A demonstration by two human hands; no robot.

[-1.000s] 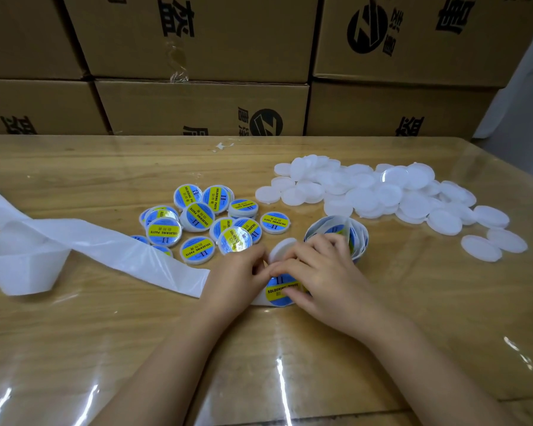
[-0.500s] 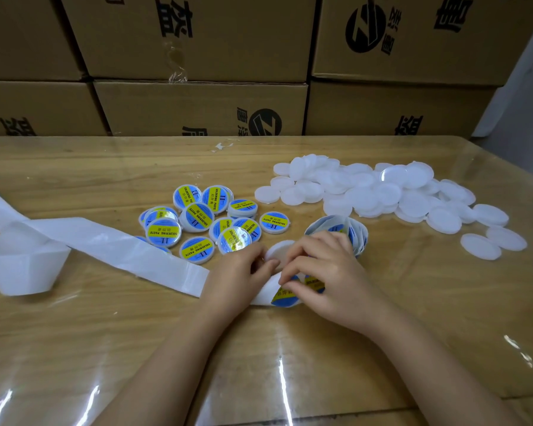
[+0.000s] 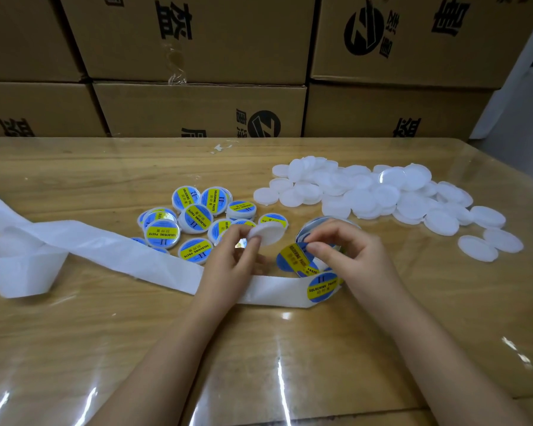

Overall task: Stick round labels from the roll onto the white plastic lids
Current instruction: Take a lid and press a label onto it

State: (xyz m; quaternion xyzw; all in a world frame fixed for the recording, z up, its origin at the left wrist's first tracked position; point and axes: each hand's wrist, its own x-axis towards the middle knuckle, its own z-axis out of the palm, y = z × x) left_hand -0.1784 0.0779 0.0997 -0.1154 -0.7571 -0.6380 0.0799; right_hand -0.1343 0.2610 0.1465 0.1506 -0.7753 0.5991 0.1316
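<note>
Lid and label in hand
Fingers of the left hand (image 3: 231, 261) pinch a white lid (image 3: 267, 236); fingers of the right hand (image 3: 346, 256) pinch a round label (image 3: 293, 257) above the backing strip (image 3: 271, 291).

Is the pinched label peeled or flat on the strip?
Peeled, at least partly: the label stands off the strip, pinched by the right hand.

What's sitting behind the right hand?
The label roll; only its upper rim shows above the right hand, which pinches a peeled label. The roll's core and how many labels remain are covered. Farther back lies the pile of blank white lids.
</note>
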